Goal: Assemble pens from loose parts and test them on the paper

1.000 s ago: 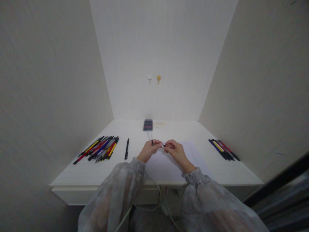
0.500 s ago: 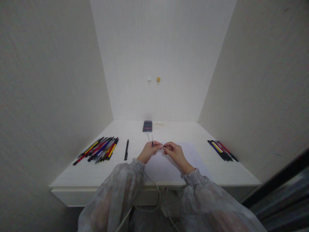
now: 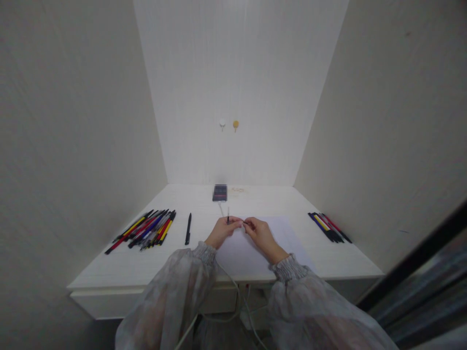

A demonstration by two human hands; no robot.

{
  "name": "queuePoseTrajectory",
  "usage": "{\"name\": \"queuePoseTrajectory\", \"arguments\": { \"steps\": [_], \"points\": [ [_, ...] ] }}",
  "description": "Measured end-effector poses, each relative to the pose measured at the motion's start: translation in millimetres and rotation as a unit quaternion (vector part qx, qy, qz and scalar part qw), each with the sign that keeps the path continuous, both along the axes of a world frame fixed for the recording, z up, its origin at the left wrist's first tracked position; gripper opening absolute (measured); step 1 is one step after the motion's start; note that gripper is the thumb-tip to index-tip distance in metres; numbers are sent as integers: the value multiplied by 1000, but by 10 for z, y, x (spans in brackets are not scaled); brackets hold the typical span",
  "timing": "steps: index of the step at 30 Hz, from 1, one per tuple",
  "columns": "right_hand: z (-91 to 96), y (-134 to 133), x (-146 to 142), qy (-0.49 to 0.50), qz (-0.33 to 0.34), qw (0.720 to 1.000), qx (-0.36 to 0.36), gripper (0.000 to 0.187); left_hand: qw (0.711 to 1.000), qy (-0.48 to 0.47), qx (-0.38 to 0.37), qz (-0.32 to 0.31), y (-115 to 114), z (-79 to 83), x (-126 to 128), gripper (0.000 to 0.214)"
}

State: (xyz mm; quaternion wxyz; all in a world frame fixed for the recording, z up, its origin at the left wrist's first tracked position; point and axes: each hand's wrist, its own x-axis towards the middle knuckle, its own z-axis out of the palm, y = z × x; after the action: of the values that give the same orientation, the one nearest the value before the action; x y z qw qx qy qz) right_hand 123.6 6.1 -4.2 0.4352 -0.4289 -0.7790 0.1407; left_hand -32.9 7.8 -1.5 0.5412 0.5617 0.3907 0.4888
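Observation:
My left hand (image 3: 221, 232) and my right hand (image 3: 259, 232) meet over a white sheet of paper (image 3: 255, 245) at the desk's front middle. The left hand's fingers are closed round thin pen parts (image 3: 227, 217) that stick up from the fist. The right hand pinches a small dark piece (image 3: 245, 223) at its fingertips, touching the left hand's fingertips. A single black pen (image 3: 188, 228) lies left of my left hand.
A heap of several coloured pens (image 3: 148, 229) lies at the left of the white desk (image 3: 120, 265). A smaller row of pens (image 3: 327, 227) lies at the right. A small dark box (image 3: 220, 193) sits at the back. Walls close in on three sides. Two hooks (image 3: 229, 125) hang on the far wall.
The hands stay joined at the fingertips, almost unmoved. The view has shifted slightly, so everything sits a little lower and to the left.

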Motion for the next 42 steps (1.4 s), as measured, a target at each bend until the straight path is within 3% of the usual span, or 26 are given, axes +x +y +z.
{"name": "queuePoseTrajectory", "arguments": {
  "steps": [6,10,15,22,32,42],
  "points": [
    [114,132,477,-9,-119,990,-72,16,1000,-13,-1,11,1,12,1,42],
    [73,66,712,-100,-166,975,-105,12,1000,-8,-4,15,17,12,13,41],
    [-34,-87,621,-220,-180,950,-131,12,1000,-9,0,11,11,16,21,40],
    [-2,-173,504,-275,-239,921,-138,18,1000,-16,-11,0,-3,37,27,39],
    [-71,-95,637,-250,-234,937,-71,15,1000,0,-10,2,6,39,34,40],
    [-79,-94,592,-270,-237,931,-61,15,1000,9,-25,6,22,25,42,39]
  ]
}}
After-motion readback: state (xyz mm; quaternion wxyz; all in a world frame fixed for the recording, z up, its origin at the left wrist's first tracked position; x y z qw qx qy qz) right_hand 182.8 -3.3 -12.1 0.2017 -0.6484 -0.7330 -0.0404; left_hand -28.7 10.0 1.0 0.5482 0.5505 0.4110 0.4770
